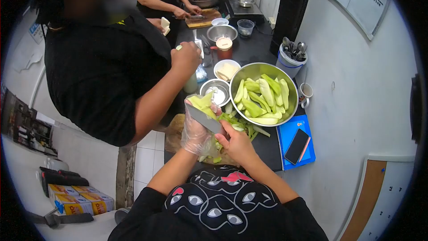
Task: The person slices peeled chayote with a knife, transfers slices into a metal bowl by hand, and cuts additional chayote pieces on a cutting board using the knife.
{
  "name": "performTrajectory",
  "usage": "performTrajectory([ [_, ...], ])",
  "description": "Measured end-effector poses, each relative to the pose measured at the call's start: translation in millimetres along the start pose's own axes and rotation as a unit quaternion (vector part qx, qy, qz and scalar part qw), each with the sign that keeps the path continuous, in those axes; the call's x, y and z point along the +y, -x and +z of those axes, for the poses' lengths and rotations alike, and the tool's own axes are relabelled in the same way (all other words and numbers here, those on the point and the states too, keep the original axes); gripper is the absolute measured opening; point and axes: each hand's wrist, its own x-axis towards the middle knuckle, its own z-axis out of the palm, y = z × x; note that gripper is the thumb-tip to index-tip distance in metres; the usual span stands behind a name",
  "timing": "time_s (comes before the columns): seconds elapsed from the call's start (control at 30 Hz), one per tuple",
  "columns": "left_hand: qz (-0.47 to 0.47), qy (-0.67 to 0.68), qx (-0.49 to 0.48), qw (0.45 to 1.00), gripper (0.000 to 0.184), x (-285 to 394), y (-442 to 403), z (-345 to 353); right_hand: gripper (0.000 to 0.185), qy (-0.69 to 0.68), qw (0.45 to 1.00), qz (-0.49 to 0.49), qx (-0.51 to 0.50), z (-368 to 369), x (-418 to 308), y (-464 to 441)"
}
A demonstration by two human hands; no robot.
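Note:
My left hand (195, 133), in a clear plastic glove, is closed around a pale green vegetable piece (203, 101). My right hand (238, 142) grips a knife (206, 118), its wide grey blade lying across the left palm against or just under the piece. Fingers cover the knife's handle. Below both hands, green peelings and scraps (217, 159) lie on a wooden cutting board (174, 130). Just beyond, to the right, a large steel bowl (296, 100) holds many pale green wedges. More green trimmings (253, 130) lie beside the bowl.
A small steel bowl (203, 90) and a white bowl of pale slices (226, 70) stand ahead. On the right are a utensil bucket (290, 64), a mug (305, 91) and a phone (297, 146) on a blue folder. A co-worker (98, 71) stands close left; another cuts farther back.

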Motion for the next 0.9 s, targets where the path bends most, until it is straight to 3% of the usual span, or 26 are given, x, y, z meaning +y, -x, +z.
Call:
performTrajectory([
  [0.17,0.09,-0.094,0.007,0.991,0.034,-9,4,-6,0.045,-0.008,1.0,-0.006,0.009,9,5,1],
  [0.33,0.007,-0.081,0.001,0.997,0.02,-16,8,-9,0.045,-0.018,1.0,0.005,0.023,14,6,-2],
  [0.43,-0.097,0.025,0.002,0.995,0.032,-10,1,-11,0.045,-0.013,1.0,0.025,0.0,9,6,-3],
  [0.53,-0.134,0.162,0.042,0.977,0.05,-7,-11,-17,0.046,-0.015,1.0,0.007,-0.022,9,9,3],
  [0.63,-0.113,0.113,-0.003,0.987,0.058,-3,-17,-21,0.049,0.005,0.999,0.016,-0.041,5,7,7],
  [0.9,-0.108,0.096,-0.043,0.989,0.058,6,-16,-17,0.051,0.019,0.999,-0.018,-0.032,0,5,8],
])
